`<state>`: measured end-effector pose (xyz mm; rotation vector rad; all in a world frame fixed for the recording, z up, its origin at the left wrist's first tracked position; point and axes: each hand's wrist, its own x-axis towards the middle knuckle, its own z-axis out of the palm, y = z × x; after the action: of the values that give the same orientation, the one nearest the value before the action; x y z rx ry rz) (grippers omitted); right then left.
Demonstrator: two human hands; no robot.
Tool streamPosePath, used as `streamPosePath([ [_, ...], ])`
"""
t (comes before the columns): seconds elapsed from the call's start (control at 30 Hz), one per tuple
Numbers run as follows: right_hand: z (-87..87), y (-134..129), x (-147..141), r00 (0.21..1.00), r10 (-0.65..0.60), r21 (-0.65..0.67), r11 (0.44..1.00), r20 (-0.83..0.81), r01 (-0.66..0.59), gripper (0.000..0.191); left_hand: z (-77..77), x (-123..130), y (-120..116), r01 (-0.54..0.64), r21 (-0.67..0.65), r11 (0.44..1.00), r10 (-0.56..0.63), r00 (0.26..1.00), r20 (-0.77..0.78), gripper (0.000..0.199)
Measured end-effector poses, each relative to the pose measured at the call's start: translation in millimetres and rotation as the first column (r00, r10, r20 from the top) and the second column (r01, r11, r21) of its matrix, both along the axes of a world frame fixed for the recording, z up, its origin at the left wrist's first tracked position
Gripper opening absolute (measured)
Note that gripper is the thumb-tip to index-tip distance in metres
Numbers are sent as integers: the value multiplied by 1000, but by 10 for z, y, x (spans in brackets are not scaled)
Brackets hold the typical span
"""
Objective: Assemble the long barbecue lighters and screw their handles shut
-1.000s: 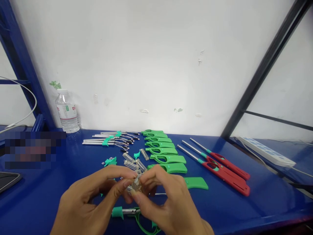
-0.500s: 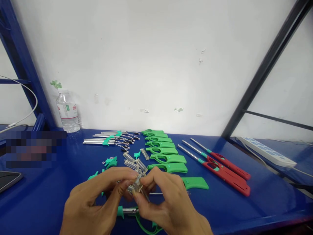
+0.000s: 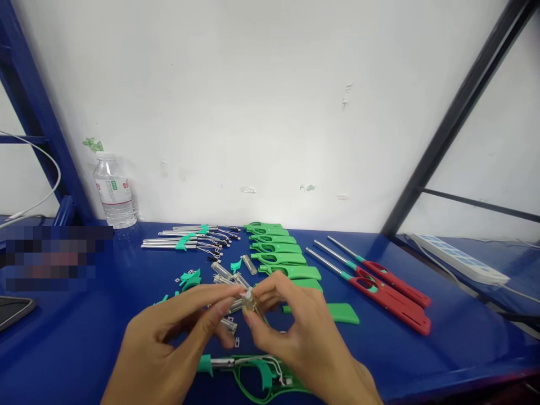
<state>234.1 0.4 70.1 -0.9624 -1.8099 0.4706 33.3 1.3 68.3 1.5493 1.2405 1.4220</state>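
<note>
In the middle front, my right hand [image 3: 307, 332] pinches a clear lighter fuel tank [image 3: 253, 306] between thumb and fingers. My left hand [image 3: 169, 332] is closed at the tank's top end, its fingertips on a small whitish part [image 3: 246, 294]; fingers partly hide it. Just below lies an open green lighter shell [image 3: 253, 396] with a teal trigger [image 3: 265, 374], wires and a metal tube end [image 3: 223, 363] in it. Several more clear tanks [image 3: 221, 270] lie behind my hands, partly covered. Small teal triggers [image 3: 190, 279] lie to the left of them.
Several green shell halves [image 3: 280, 259] form a column behind my right hand. Metal lighter tubes with wires [image 3: 169, 243] lie at back left. Three red lighters [image 3: 388, 298] lie at right. A water bottle [image 3: 113, 191], a phone [image 3: 14, 312] and a power strip [image 3: 459, 261] stand around the edges.
My hands have shifted slightly up and to the right with the tank, which is now more upright. More of the green shell with its trigger and wires shows below them.
</note>
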Motion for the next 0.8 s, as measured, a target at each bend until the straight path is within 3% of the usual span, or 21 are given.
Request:
streamPosePath([
  [0.1, 43, -9, 76, 998, -47, 10, 999, 30, 47, 7, -29, -112, 79, 133, -100, 986, -130, 991, 36, 52],
  [0.2, 87, -13, 142, 989, -114, 64, 992, 90, 109, 8, -15, -178, 139, 270, -183, 946, -248, 960, 131, 60],
  [0.37, 130, -29, 251, 964, -180, 95, 982, 198, 164, 10, 24, -116, 115, 254, -177, 951, -231, 963, 139, 57],
  [0.63, 179, -104, 405, 944, -115, -47, 990, 310, 136, 12, -264, -94, 207, 314, -149, 938, -336, 928, -158, 43],
  [0.8, 248, -214, 490, 884, -36, -196, 970, 466, 143, 20, -414, 5, 180, 375, 56, 925, -311, 834, -457, 26],
])
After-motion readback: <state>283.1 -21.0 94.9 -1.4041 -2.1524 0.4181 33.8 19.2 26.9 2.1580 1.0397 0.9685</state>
